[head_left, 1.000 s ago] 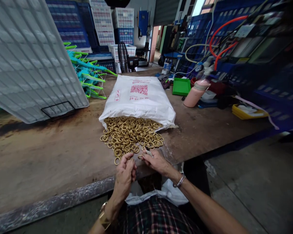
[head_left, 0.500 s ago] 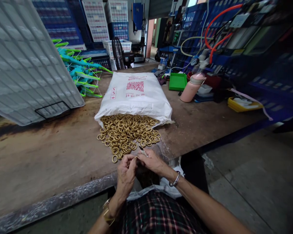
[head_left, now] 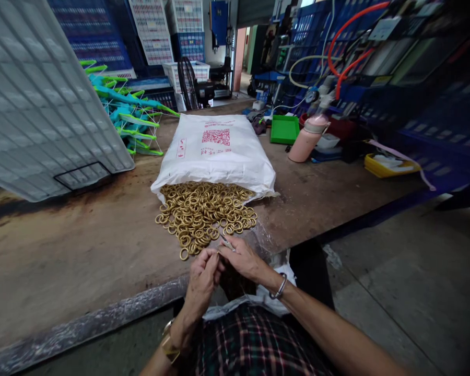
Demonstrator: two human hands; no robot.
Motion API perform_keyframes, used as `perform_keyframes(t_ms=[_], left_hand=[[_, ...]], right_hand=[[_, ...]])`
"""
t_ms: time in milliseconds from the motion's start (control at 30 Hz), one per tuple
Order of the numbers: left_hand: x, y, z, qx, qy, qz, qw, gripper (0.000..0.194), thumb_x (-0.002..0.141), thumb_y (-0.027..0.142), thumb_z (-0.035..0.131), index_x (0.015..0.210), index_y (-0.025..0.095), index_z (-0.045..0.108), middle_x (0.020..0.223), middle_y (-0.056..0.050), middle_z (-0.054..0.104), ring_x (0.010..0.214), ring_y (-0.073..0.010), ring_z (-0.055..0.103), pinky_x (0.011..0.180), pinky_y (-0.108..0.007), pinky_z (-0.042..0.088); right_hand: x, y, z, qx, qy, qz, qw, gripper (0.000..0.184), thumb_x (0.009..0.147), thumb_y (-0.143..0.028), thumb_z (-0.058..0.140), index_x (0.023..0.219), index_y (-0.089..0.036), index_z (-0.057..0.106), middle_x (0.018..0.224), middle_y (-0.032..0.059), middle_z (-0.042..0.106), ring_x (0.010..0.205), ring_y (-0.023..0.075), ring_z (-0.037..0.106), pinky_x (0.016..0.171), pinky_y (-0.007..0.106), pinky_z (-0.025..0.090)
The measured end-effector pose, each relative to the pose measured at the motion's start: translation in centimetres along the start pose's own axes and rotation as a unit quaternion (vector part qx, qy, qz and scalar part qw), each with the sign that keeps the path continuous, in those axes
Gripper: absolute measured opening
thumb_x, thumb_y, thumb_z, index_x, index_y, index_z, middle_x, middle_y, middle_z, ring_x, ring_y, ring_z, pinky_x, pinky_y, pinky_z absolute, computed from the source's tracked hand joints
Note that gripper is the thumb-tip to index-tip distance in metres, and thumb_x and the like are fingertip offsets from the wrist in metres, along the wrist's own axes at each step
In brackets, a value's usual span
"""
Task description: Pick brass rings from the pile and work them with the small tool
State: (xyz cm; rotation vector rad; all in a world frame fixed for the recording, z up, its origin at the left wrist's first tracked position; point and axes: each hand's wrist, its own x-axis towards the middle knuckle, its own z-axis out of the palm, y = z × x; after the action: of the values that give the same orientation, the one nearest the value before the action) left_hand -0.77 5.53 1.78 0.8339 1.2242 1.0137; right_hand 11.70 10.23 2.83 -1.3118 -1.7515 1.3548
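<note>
A heap of golden rings [head_left: 203,214] spills from the open mouth of a white sack [head_left: 215,154] lying on the worn wooden bench [head_left: 82,250]. Both hands meet at the bench's near edge, just in front of the heap. My left hand [head_left: 202,279] is closed in a pinch, apparently on a ring, though it is mostly hidden. My right hand [head_left: 241,258] is closed on a small thin tool [head_left: 227,243] whose tip points toward my left fingers. A single loose ring [head_left: 184,256] lies just left of my hands.
A large white grid crate [head_left: 43,99] leans at the left. Behind it lie teal and green plastic pieces [head_left: 129,112]. A green tray [head_left: 284,129], a pink bottle [head_left: 307,141] and a yellow tray [head_left: 389,166] stand at the right. Stacked crates fill the back.
My hands have drawn together, the left fingertips coming up to the right hand's tool. The view has shifted slightly; the heap and sack lie as before.
</note>
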Motion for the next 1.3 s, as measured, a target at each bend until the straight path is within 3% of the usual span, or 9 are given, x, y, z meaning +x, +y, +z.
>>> perform_keyframes(t_ms=[233,333,467,600,1300], left_hand=[[0.2,-0.8,0.0,-0.091,-0.005,0.006,0.996,0.029,0.077,0.045,0.056,0.071,0.018,0.048,0.056,0.007,0.047,0.038,-0.0026,0.032,0.035,-0.015,0.023],[0.3,-0.9,0.1,-0.101,0.005,0.005,0.995,0.029,0.076,0.046,0.057,0.073,0.018,0.047,0.059,0.007,0.049,0.039,-0.0028,0.033,0.035,-0.014,0.024],[0.2,-1.0,-0.1,-0.094,0.007,0.013,0.995,0.030,0.076,0.047,0.057,0.073,0.018,0.048,0.058,0.007,0.047,0.040,-0.0031,0.034,0.036,-0.015,0.024],[0.3,-1.0,-0.2,-0.089,0.005,0.013,0.996,0.030,0.077,0.047,0.056,0.074,0.018,0.048,0.058,0.007,0.047,0.041,-0.0031,0.035,0.037,-0.015,0.025],[0.3,-1.2,-0.1,-0.021,0.026,0.032,0.999,0.037,0.075,0.054,0.052,0.069,0.019,0.046,0.046,0.008,0.040,0.038,-0.0049,0.033,0.038,-0.016,0.027]], right_hand=[[0.1,0.3,0.0,0.007,-0.006,0.001,1.000,0.018,0.081,-0.023,0.037,0.073,-0.017,0.052,0.059,-0.0044,0.047,0.057,0.0094,0.042,0.056,0.021,0.031],[-0.2,0.7,-0.2,-0.082,0.017,-0.032,0.996,0.018,0.081,-0.019,0.037,0.079,-0.017,0.054,0.062,-0.0033,0.050,0.057,0.0098,0.042,0.057,0.021,0.031],[-0.9,1.4,-0.1,-0.228,-0.017,-0.102,0.968,0.014,0.079,-0.014,0.040,0.077,-0.018,0.053,0.067,-0.0004,0.054,0.061,0.0111,0.044,0.059,0.023,0.029],[-1.1,1.7,0.2,-0.292,-0.023,-0.116,0.949,0.013,0.078,-0.013,0.041,0.080,-0.018,0.053,0.073,0.0017,0.057,0.066,0.0129,0.048,0.061,0.024,0.030],[-1.1,1.7,0.2,-0.329,-0.041,-0.116,0.936,0.017,0.080,-0.013,0.039,0.088,-0.017,0.053,0.077,0.0037,0.061,0.068,0.0137,0.051,0.061,0.024,0.030]])
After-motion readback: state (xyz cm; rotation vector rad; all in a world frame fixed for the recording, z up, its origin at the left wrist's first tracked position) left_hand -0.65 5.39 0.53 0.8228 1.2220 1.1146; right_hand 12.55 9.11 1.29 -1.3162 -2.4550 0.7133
